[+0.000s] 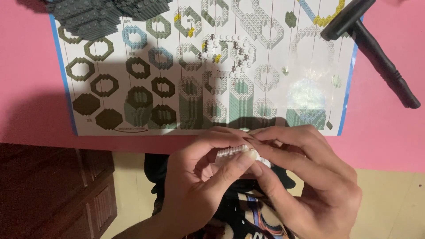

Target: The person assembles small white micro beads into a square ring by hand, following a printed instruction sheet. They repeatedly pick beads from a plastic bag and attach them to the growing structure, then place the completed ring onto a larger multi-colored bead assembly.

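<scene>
Both hands met just below the pink table's [26, 88] near edge. Left hand [199, 181] and right hand [301, 177] pinched a small white block piece [232, 152] between their fingertips. On the table lay a building guide sheet [203, 66], its bottom edge close to the hands. A grey block model [106, 15] sat on its far left corner. A black tool [372, 48] lay at the right. Dark wooden furniture [53, 190] stood lower left, with pale floor [394, 203] on the right.

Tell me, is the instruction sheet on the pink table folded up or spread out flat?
Spread out flat. The instruction sheet lies open on the pink table, diagrams showing, with a grey brick build on its top left corner.
</scene>
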